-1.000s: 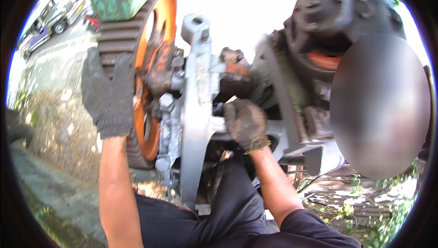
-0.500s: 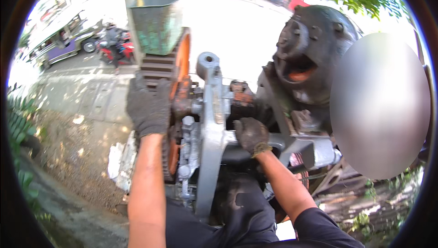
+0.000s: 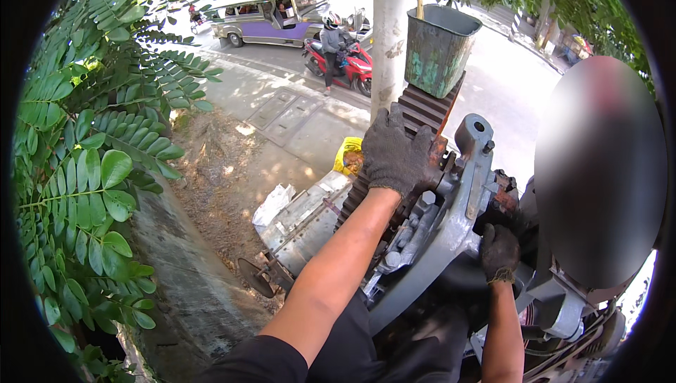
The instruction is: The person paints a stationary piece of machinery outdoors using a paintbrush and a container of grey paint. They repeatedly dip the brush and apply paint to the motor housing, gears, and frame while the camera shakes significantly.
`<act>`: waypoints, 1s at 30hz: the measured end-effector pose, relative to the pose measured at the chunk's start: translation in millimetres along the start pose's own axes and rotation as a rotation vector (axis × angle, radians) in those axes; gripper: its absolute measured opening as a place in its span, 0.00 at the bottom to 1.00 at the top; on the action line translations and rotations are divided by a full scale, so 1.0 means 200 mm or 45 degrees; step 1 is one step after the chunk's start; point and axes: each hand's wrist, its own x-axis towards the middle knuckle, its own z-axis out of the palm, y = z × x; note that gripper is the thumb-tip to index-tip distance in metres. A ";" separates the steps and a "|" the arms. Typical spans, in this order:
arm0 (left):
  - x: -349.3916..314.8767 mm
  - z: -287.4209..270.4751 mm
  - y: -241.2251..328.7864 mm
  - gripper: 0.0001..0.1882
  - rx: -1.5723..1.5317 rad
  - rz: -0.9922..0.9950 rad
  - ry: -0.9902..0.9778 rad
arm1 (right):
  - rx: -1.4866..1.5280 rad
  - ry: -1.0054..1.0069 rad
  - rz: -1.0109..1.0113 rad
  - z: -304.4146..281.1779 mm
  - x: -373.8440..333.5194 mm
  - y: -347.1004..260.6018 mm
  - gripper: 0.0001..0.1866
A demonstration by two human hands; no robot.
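My left hand (image 3: 396, 152), in a dark knit glove, lies with its fingers spread on the rim of a large ribbed gear wheel (image 3: 355, 196) with orange paint on its side. To its right stands a curved grey metal arm (image 3: 443, 231) with a hole in its upper end. Grey bolts (image 3: 424, 203) lie between wheel and arm. My right hand (image 3: 500, 253), gloved too, is closed beside the grey arm's right side; what its fingers grip is hidden. A worn green bucket (image 3: 438, 52) sits on top of the wheel, a red-tipped stick (image 3: 420, 4) standing in it.
A pale pole (image 3: 391, 38) rises behind the wheel. Leafy branches (image 3: 98, 179) fill the left, above a concrete wall (image 3: 186, 270). A weathered metal box (image 3: 306, 217) and yellow bag (image 3: 348, 156) are left of the wheel. Beyond are a rider's red motorbike (image 3: 355, 66) and a jeepney (image 3: 271, 20).
The view has swung left, so the machine and both hands appear farther right and more foliage shows. My left hand stays on the wheel, my right beside the grey arm.
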 end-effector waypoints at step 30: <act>-0.15 0.02 0.17 0.46 0.490 0.221 -0.236 | 0.175 0.123 -0.146 -0.11 0.00 -0.06 0.19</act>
